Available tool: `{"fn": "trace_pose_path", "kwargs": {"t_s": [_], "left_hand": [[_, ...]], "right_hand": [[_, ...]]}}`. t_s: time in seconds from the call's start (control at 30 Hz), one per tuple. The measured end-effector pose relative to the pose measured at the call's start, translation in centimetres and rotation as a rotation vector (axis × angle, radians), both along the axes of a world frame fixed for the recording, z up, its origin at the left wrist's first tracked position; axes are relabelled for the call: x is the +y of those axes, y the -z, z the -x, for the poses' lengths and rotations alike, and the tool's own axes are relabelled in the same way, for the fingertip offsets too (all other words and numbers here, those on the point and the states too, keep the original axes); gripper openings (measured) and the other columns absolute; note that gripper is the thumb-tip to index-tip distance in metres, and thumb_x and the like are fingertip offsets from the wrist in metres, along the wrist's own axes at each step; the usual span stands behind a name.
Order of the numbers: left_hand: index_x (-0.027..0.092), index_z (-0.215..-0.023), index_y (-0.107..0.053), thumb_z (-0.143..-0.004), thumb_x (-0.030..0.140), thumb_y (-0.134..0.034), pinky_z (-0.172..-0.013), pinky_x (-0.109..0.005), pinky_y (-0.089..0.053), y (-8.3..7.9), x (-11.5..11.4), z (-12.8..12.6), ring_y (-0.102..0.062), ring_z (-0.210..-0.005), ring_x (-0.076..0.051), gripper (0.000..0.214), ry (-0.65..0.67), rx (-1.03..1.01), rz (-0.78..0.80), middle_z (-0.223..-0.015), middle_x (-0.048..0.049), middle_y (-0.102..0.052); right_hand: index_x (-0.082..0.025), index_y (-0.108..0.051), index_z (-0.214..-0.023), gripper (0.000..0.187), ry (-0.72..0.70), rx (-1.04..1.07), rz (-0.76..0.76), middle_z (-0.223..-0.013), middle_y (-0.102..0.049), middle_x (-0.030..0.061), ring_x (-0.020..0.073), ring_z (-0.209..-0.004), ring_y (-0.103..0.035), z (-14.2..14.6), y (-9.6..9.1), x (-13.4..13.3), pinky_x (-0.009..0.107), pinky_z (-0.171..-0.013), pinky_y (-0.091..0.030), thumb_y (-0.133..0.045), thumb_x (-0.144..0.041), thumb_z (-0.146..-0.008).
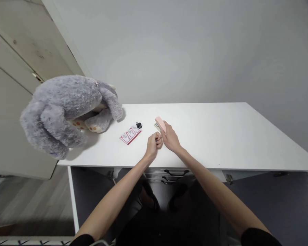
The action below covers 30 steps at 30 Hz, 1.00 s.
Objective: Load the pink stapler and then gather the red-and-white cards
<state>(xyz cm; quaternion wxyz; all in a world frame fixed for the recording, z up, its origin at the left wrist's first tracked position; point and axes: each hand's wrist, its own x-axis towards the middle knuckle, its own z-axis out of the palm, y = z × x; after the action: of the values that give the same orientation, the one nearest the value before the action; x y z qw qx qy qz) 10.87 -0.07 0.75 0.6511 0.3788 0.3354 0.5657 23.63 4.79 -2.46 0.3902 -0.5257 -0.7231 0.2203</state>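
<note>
A pink stapler (160, 123) lies at the middle of the white tabletop, its pale base showing under the pink top arm. My right hand (170, 137) is wrapped along its right side and holds it. Close by on the left, my left hand (153, 145) is curled into a fist at the near end of the stapler. Its fingers hide whatever may be in them. To the left lies a flat red-and-white pack (130, 135) with three printed labels. A small black object (139, 125), possibly a staple remover, sits just beyond the pack.
A large grey plush toy (69, 99) slumps over the left end of the white table (220, 136). Behind the table rises a grey wall (182, 51). Below the front edge are drawers with black handles (176, 173) and opened dark cabinet doors (277, 201).
</note>
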Motion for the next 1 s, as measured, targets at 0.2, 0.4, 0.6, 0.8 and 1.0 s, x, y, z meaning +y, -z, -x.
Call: {"fn": "trace_pose_path", "kwargs": {"t_s": [0.2,0.4,0.6,0.8,1.0], "left_hand": [[0.022,-0.069,-0.040,-0.088,0.039,-0.058,-0.048,-0.022,-0.010,0.5,-1.3,0.7,-0.015,-0.048,-0.007,0.031,0.041,0.078,-0.047,-0.057,0.0097,-0.022],[0.022,-0.068,-0.041,-0.088,0.038,-0.058,-0.048,-0.023,-0.009,0.4,-2.2,1.0,-0.015,-0.047,-0.007,0.031,0.048,0.097,-0.038,-0.056,0.0098,-0.022],[0.023,-0.069,-0.037,-0.085,0.037,-0.058,-0.047,-0.022,-0.009,0.5,-1.9,1.1,-0.013,-0.045,-0.006,0.029,0.043,-0.007,0.027,-0.055,0.0105,-0.020],[0.023,-0.076,-0.039,-0.083,0.033,-0.058,-0.045,-0.020,-0.009,0.0,-1.5,1.5,-0.009,-0.043,-0.006,0.022,0.060,-0.179,0.090,-0.056,0.0116,-0.018],[0.022,-0.079,-0.046,-0.087,0.034,-0.058,-0.043,-0.021,-0.013,-0.3,-1.0,2.0,-0.012,-0.043,-0.007,0.019,0.005,-0.341,0.150,-0.058,0.0105,-0.023]], "right_hand": [[-0.023,-0.025,-0.171,0.067,-0.018,-0.103,0.000,-0.147,-0.059,0.0187,0.0377,-0.124,-0.063,4.3,0.3,3.1,0.052,-0.105,-0.051,-0.039,-0.041,-0.108],[-0.016,-0.022,-0.172,0.068,-0.094,-0.154,-0.006,-0.151,-0.056,0.0238,0.0393,-0.128,-0.060,7.1,-0.4,4.4,0.054,-0.107,-0.049,-0.032,-0.044,-0.110],[-0.019,-0.024,-0.172,0.077,-0.171,0.039,0.077,-0.157,-0.054,0.0206,0.0378,-0.137,-0.058,7.7,-0.7,5.3,0.054,-0.113,-0.048,-0.043,-0.057,-0.107],[-0.021,-0.053,-0.148,0.064,-0.056,0.589,0.187,-0.151,-0.061,0.0172,0.0261,-0.138,-0.060,5.4,0.3,4.7,0.046,-0.118,-0.049,-0.046,-0.066,-0.104],[-0.023,-0.064,-0.119,0.049,-0.059,0.785,0.204,-0.135,-0.067,0.0151,0.0271,-0.126,-0.067,3.2,0.2,0.8,0.049,-0.111,-0.056,-0.056,-0.067,-0.098]]}}
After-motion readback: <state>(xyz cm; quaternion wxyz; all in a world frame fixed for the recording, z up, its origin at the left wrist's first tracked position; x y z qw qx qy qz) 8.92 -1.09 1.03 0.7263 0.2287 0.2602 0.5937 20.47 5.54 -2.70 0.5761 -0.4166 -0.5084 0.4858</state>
